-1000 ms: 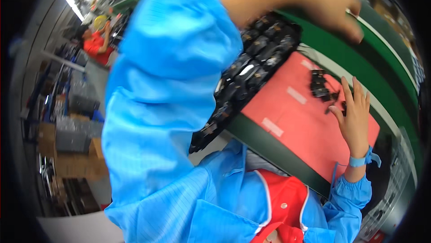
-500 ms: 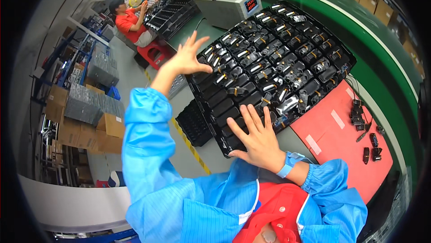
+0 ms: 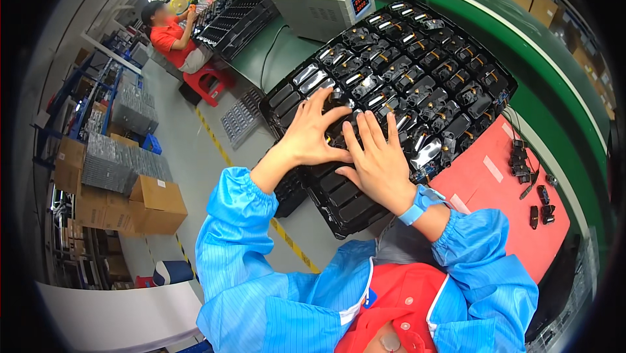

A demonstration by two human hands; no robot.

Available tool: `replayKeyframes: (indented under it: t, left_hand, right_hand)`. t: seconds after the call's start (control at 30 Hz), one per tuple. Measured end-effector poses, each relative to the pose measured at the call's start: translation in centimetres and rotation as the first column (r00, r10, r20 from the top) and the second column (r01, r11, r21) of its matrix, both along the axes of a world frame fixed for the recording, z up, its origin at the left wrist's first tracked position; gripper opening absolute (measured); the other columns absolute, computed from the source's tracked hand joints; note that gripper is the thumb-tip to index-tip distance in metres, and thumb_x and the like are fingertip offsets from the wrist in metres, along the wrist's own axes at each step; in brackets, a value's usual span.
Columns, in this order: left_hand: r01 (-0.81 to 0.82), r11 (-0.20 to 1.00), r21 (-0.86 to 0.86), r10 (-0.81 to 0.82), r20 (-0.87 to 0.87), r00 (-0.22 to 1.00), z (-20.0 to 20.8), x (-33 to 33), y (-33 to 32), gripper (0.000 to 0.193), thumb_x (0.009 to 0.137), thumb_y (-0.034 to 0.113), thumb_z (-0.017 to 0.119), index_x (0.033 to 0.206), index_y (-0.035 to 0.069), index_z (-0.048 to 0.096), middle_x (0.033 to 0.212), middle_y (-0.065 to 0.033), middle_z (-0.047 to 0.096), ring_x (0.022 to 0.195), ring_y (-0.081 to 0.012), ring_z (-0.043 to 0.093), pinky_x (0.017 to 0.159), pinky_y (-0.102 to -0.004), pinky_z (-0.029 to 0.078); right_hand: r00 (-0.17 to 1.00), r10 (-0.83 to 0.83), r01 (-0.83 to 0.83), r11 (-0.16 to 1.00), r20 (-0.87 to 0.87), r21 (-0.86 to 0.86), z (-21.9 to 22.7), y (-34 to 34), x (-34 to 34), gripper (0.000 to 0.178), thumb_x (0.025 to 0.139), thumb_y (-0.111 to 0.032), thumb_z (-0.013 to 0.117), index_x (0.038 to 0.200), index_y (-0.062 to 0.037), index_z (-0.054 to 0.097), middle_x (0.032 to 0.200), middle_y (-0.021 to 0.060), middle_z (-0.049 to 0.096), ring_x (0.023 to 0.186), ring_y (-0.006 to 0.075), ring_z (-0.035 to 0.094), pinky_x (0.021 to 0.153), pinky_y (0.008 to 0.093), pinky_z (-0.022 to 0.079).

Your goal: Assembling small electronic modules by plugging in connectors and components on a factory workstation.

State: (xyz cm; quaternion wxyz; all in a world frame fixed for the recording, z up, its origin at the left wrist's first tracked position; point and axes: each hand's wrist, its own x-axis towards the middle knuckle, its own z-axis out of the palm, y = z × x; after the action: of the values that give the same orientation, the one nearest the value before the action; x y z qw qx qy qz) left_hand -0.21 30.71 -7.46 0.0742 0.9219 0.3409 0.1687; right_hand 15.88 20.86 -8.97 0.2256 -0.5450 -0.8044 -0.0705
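A large black tray holds rows of small black electronic parts, many with orange strips and shiny film. My left hand rests over the tray's left-middle part, fingers spread and bent onto the parts. Close beside it, my right hand lies palm down with its fingers stretched, their tips among the parts. The fingertips of the two hands nearly meet. Neither hand visibly grips anything, though what lies under the palms is hidden. Smooth rounded black shapes show in the tray's near corner.
A grey bench instrument with a red display stands behind the tray. On the right, a red mat carries loose black parts and cables. A person in red sits far left. Cartons stand on the floor.
My left hand has come down from above the tray's left edge, moving right and nearer to my right hand. My right hand has moved slightly farther up the tray. The view has shifted a little.
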Motion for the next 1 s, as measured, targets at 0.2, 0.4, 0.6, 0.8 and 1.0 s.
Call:
replayKeyframes:
  t: [0.2,0.4,0.6,0.8,1.0]
  left_hand:
    - [-0.065,0.996,0.062,0.062,0.052,0.997,-1.3,0.9,-4.0,0.056,0.060,0.028,0.074,0.109,0.011,0.055,0.132,-0.0211,0.033,0.121,-0.0388,0.034,0.095,-0.0451,0.032]
    - [-0.074,0.978,0.195,0.060,0.075,0.995,-1.8,2.3,-4.1,0.042,0.062,0.023,0.071,0.098,0.007,0.056,0.126,-0.0204,0.039,0.117,-0.0363,0.037,0.084,-0.0433,0.036]
    - [-0.111,0.972,0.206,0.097,0.080,0.992,-1.0,3.3,-4.5,0.045,0.058,0.016,0.068,0.099,0.007,0.054,0.117,-0.0181,0.045,0.104,-0.0358,0.045,0.083,-0.0428,0.040]
    - [-0.148,0.974,0.169,0.141,0.056,0.988,0.1,4.1,-4.7,0.047,0.058,0.003,0.064,0.103,0.004,0.051,0.109,-0.0152,0.051,0.097,-0.0355,0.049,0.083,-0.0399,0.042]
    - [-0.165,0.969,0.185,0.164,0.022,0.986,0.3,4.9,-4.9,0.052,0.057,0.004,0.063,0.107,0.006,0.049,0.107,-0.0139,0.051,0.091,-0.0355,0.049,0.079,-0.0412,0.043]
  right_hand:
    - [0.978,-0.203,0.202,0.979,-0.042,-0.029,0.6,-2.2,2.5,0.077,0.060,-0.043,0.071,0.126,-0.0125,0.044,0.131,0.0206,0.034,0.125,0.0373,0.026,0.099,0.0611,0.014]
    - [0.973,-0.182,0.187,0.982,-0.140,0.025,-0.5,-2.1,4.7,0.065,0.068,-0.032,0.068,0.126,-0.0148,0.044,0.129,0.0171,0.038,0.117,0.0344,0.036,0.094,0.0520,0.026]
    - [0.983,-0.067,0.089,0.988,-0.173,0.125,-0.8,-0.7,6.9,0.050,0.068,-0.024,0.069,0.113,-0.0097,0.052,0.117,0.0146,0.046,0.105,0.0293,0.044,0.083,0.0431,0.034]
    - [0.961,0.061,-0.009,0.982,-0.270,0.190,-1.7,-0.3,7.3,0.036,0.062,-0.018,0.069,0.093,-0.0041,0.055,0.097,0.0154,0.050,0.082,0.0280,0.052,0.069,0.0364,0.043]
    - [0.944,0.164,-0.067,0.945,-0.286,0.320,-2.2,-0.4,8.0,0.038,0.064,-0.020,0.069,0.095,-0.0033,0.055,0.094,0.0141,0.049,0.082,0.0277,0.052,0.071,0.0358,0.045]
